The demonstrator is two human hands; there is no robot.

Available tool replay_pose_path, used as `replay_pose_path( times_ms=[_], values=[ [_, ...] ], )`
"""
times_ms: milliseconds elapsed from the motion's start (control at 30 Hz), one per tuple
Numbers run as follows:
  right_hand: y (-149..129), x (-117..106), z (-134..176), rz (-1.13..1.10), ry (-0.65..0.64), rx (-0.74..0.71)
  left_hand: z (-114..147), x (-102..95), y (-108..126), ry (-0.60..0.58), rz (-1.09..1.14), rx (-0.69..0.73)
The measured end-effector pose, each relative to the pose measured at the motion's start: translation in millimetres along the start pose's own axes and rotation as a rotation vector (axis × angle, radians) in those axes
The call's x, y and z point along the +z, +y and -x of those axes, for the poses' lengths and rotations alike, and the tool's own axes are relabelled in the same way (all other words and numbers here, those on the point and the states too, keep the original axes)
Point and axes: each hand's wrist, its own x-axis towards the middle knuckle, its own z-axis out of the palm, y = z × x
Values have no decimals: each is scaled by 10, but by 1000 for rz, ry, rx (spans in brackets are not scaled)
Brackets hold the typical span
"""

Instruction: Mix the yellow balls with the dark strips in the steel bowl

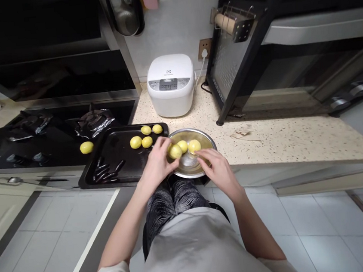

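Observation:
My left hand [157, 161] reaches over the left rim of a metal bowl [214, 143], its thumb and fingers closed around a yellow lemon [174, 151]. Opposite it, my right hand [216, 167] is over the bowl's right side with thumb and index finger apart. Its index fingertip is at the lower edge of another lemon [194, 146]; whether they touch, I cannot tell. One more lemon [183, 146] lies between those two in the bowl. To the left, a black baking tray [120, 144] bears several lemons [136, 142] and several slim dark pieces [105, 173].
A single lemon [86, 147] sits on the black stove top [60, 140]. Behind the bowl stands a white rice cooker [172, 87]. A black rack [243, 77] with an oven rises at the right. A crumpled scrap [241, 132] lies on the speckled counter [286, 142].

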Motion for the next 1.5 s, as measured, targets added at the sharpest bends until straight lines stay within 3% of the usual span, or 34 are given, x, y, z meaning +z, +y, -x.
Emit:
replay_pose_path(
  times_ms=[133, 267, 533, 900, 1000, 1133, 1233, 1333, 1500],
  values=[
    [5, 36, 30, 1, -47, -5, 18, 202, 116, -158, -157, -45],
    [12, 80, 40, 9, -84, -28, -37, 251, 145, -209, -288, -84],
    [-56, 108, 19, 52, -141, -109, -70, 285, 151, -207, -477, -103],
    [-81, 66, 26, 67, -145, -122, 33, 186, 122, -115, -306, -92],
    [-59, 81, 41, 60, -127, -125, 77, 100, -13, -6, -218, -76],
    [-22, 91, 47, 66, -134, -127, 67, -3, -380, 88, -265, -106],
    [-8, 103, 46, 73, -138, -134, -13, -19, -682, 49, -360, -142],
    [-14, 121, 45, 82, -116, -142, -125, 22, -894, -64, -454, -144],
    [-40, 127, 57, 80, -110, -133, -206, 58, -1003, -102, -482, -123]
  ],
)
